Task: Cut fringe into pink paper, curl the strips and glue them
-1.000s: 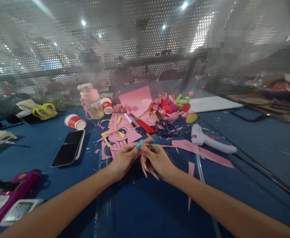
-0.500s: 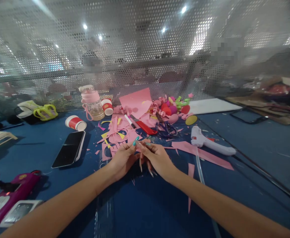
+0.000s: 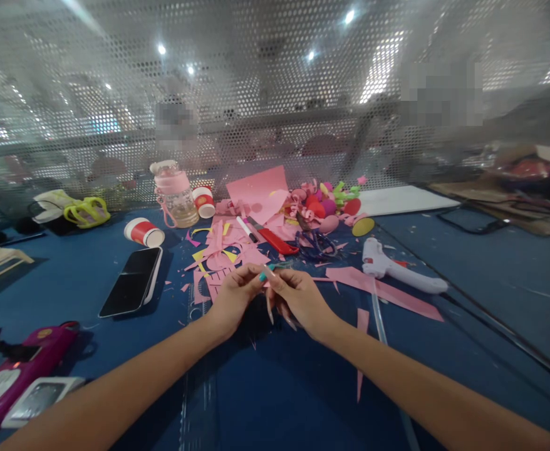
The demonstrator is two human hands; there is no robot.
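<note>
Together, both hands, left point(image 3: 234, 299) and right point(image 3: 298, 299), pinch a small thin pink paper scrap point(image 3: 266, 274).

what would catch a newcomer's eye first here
The two hands, left hand and right hand, meet at the centre, pinching something small between the fingertips. Behind them spreads a heap of pink paper scraps on the blue table, with a white glue gun to the right.

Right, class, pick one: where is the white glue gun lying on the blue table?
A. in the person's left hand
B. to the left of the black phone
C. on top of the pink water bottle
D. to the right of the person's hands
D: the white glue gun lies on the blue table to the right of both hands, far from the black phone.
</note>
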